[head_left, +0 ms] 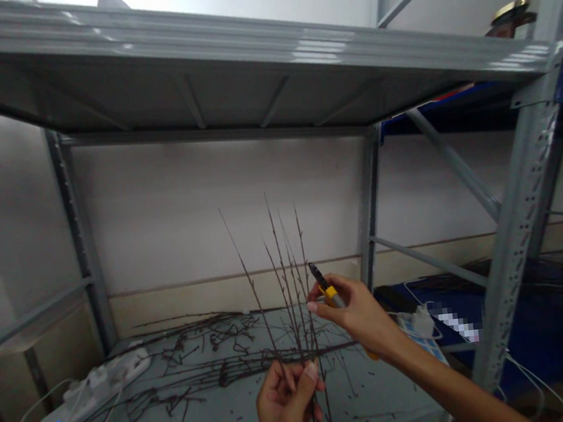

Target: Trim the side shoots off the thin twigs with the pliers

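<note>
Several thin brown twigs (286,291) stand nearly upright in my left hand (291,398), with the fingers and thumb closed round their lower part. They fan out a little toward their tips. My right hand (352,307) is beside the twigs on the right, closed round a plier-like hand tool (326,287) with a black nose and yellow and grey parts. The tool's nose points up and left. My right thumb and forefinger are close to the rightmost twig; I cannot tell whether they touch it. The palm hides most of the tool's handles.
More dark twigs (198,374) and short cut bits lie over the grey shelf (252,409). At left a white power strip (99,391) has plugs and cables. A grey upper shelf (244,47) hangs overhead, and a metal post (518,213) stands at right.
</note>
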`<state>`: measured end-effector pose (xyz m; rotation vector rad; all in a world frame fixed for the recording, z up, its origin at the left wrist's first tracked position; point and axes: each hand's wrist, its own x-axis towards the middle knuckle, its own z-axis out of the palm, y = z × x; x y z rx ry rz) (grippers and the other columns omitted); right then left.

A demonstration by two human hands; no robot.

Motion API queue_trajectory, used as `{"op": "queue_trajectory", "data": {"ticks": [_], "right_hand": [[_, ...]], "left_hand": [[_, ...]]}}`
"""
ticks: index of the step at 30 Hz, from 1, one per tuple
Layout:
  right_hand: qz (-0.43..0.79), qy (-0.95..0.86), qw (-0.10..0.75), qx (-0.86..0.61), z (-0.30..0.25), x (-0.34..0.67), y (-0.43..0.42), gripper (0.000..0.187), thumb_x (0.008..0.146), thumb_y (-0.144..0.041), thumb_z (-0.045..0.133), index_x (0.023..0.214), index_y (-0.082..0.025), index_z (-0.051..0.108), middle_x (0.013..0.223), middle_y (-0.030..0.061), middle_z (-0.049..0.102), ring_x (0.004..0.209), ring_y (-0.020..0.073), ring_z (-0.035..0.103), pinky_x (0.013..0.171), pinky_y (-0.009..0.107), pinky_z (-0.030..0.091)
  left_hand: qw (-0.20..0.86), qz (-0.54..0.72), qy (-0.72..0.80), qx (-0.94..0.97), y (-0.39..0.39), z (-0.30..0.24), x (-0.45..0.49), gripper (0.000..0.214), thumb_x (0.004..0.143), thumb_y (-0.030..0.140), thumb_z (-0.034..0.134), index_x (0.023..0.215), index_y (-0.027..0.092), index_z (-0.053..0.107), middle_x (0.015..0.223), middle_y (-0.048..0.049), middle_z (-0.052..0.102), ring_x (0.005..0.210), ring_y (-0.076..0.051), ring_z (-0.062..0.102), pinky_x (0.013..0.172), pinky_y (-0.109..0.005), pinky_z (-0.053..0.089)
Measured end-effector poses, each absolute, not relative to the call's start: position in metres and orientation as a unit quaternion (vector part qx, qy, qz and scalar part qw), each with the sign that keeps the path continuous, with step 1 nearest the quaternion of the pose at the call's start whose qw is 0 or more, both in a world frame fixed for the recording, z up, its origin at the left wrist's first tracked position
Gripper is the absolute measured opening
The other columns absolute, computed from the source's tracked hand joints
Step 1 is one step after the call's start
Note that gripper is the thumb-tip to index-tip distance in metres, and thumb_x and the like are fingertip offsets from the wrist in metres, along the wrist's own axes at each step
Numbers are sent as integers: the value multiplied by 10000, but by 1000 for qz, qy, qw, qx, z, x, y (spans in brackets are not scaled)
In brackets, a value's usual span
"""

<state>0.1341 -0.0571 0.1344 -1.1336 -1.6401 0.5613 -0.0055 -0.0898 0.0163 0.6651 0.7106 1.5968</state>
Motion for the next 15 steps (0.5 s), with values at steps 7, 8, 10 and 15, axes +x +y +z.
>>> {"op": "queue_trajectory", "data": {"ticks": [7, 8, 10, 15], "right_hand": [[233, -675, 522, -467, 140, 137, -58, 195, 766, -351, 731, 847, -199, 638, 834, 25, 667, 825, 211, 629, 767, 329, 473], [228, -673, 525, -468, 141, 138, -57, 202, 777, -366, 728, 848, -199, 639, 836, 27, 667, 822, 209, 625, 761, 329, 468], [224, -667, 537, -464, 145, 140, -56, 226, 793, -398, 727, 861, -199, 643, 847, 33, 669, 803, 202, 618, 736, 326, 462], [237, -647, 566, -453, 151, 146, -52, 267, 785, -416, 742, 906, -198, 647, 891, 53, 673, 703, 173, 590, 612, 308, 434]], "left_hand": [[604, 677, 307, 287, -90, 15, -4, 624, 453, 465, 976, 585, 197, 428, 694, -48, 695, 553, -153, 644, 342, -165, 416], [605, 675, 307, 288, -90, 15, -3, 628, 449, 468, 978, 584, 197, 428, 690, -51, 698, 549, -154, 647, 340, -165, 414], [610, 670, 308, 291, -90, 14, -2, 632, 441, 477, 979, 583, 195, 432, 672, -51, 697, 535, -154, 647, 336, -163, 410], [625, 657, 301, 293, -94, 12, 0, 651, 410, 488, 984, 567, 193, 426, 656, -49, 690, 524, -167, 654, 316, -173, 414]]}}
